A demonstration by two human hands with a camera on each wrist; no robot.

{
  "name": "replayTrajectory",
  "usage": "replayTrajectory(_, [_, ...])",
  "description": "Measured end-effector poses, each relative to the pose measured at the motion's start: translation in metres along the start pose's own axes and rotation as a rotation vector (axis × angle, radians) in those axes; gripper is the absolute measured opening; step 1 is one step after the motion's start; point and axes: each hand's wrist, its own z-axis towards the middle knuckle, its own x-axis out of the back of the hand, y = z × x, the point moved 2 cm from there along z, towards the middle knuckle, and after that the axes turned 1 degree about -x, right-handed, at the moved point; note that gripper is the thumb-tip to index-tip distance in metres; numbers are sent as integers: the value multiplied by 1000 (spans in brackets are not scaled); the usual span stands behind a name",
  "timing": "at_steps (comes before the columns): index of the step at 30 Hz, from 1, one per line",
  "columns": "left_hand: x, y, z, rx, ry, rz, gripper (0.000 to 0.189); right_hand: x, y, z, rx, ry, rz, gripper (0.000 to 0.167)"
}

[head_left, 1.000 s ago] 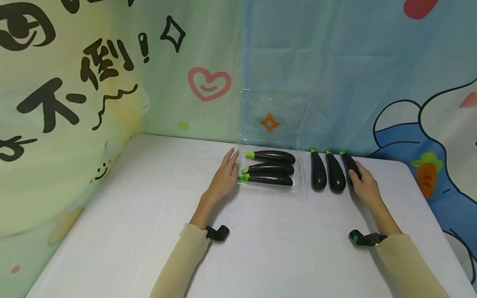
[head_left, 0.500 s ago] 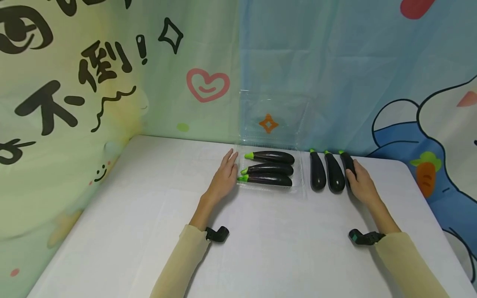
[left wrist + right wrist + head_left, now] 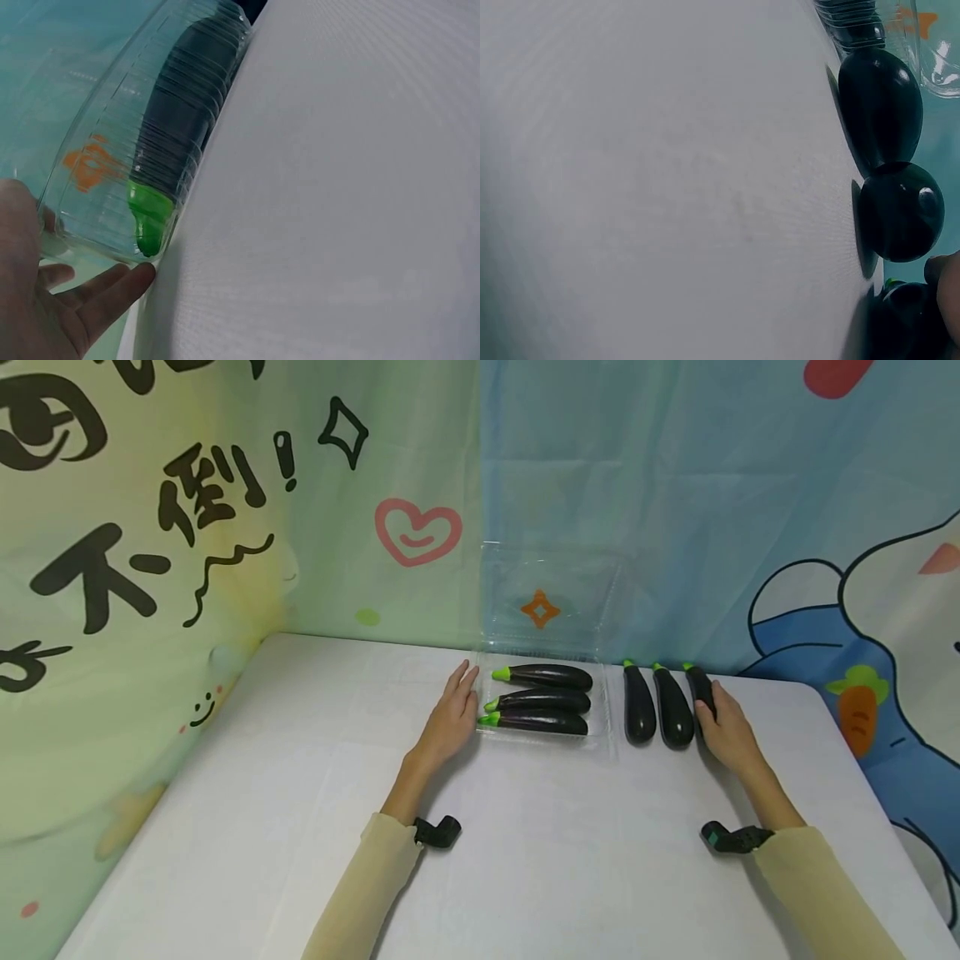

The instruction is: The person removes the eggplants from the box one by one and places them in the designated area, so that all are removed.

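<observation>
My left hand (image 3: 447, 718) stands at the left side of a clear plastic clamshell box (image 3: 602, 718), fingers fairly straight. In the left wrist view its fingertips (image 3: 142, 277) meet the box's end wall, by an eggplant's green stem (image 3: 150, 225). Three dark eggplants (image 3: 546, 700) lie crosswise inside the box, stems to the left. To the right of it, two eggplants (image 3: 640, 706) (image 3: 675, 710) lie side by side on the table, stems away from me. My right hand (image 3: 727, 727) grips a third eggplant (image 3: 699, 683) beside them, covering its lower part, thumb on its left side.
The box's transparent lid (image 3: 555, 585) stands raised against the printed backdrop (image 3: 675, 510) behind the table. A white table (image 3: 540, 860) spreads in front of the box and eggplants. Each wrist wears a small black camera (image 3: 438, 832).
My right hand has shifted slightly left on the rightmost eggplant, its thumb now further over it. My left hand and the box have stayed in place.
</observation>
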Motion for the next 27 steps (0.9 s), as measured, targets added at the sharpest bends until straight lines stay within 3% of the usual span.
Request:
replayTrajectory(14, [0,-1,1,-1,1,4,48,1,-6,3,-72,-39,-18,65])
replayTrajectory(27, [0,0,1,9,-5,5,48,1,-9,1,-79,-41,-21,65])
